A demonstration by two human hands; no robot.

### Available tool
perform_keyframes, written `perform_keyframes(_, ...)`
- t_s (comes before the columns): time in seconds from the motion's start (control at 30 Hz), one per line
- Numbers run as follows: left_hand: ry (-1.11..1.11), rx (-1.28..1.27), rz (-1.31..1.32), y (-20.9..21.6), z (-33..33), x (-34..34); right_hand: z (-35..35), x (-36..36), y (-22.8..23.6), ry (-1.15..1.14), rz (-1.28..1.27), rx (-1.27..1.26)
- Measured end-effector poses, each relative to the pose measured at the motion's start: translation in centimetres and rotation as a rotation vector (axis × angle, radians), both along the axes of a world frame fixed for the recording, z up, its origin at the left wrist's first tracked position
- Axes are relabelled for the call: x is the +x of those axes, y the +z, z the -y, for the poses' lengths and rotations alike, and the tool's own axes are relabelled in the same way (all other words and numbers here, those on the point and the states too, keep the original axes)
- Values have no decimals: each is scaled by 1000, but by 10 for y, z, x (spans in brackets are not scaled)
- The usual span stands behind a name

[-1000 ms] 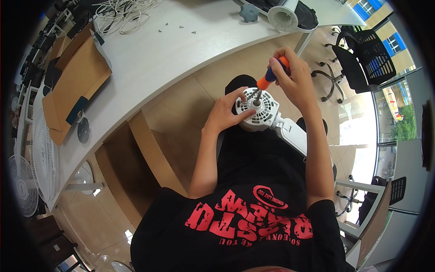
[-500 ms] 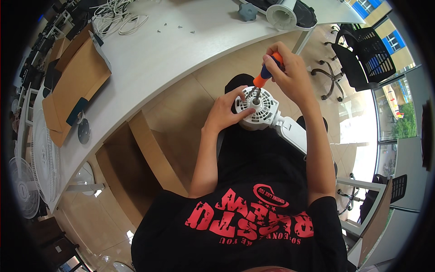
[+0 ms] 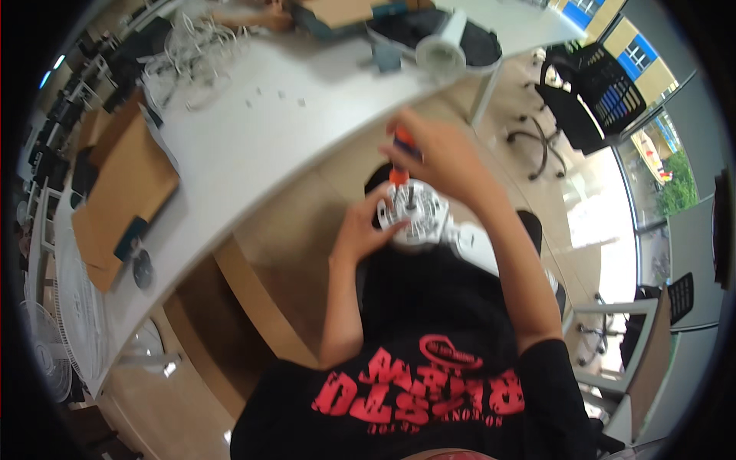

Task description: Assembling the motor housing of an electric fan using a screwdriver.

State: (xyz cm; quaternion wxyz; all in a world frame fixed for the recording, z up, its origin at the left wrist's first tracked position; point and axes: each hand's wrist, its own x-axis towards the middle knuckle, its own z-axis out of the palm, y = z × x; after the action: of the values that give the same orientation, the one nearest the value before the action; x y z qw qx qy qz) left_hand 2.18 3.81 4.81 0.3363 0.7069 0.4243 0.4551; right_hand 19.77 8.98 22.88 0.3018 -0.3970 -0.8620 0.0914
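A white fan motor housing with a slotted round back and a metal shaft rests on my lap, its white neck slanting down to the right. My left hand grips the housing's left side, thumb and fingers spread around the rim. My right hand is closed around the orange and blue handle of a screwdriver, held nearly upright over the housing's upper left part, beside the shaft. Motion blurs the screwdriver's tip, so I cannot tell whether it sits in a screw.
Several small screws lie on the white table. White cables, a grey knob and a white tubular fan part are farther back. An opened cardboard box and fan grille stand left; an office chair is right.
The screwdriver has gone from slanted to nearly upright, and my right hand has turned over its handle. My left hand still holds the housing. The whole view has shifted, with more of the table's back showing.
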Motion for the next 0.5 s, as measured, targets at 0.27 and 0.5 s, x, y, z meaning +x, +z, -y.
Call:
perform_keyframes(0.27,39,31,56,11,10,2,10,-14,14,142,-95,-29)
perform_keyframes(0.5,37,-47,23,7,12,1,19,-14,7,70,-231,-169)
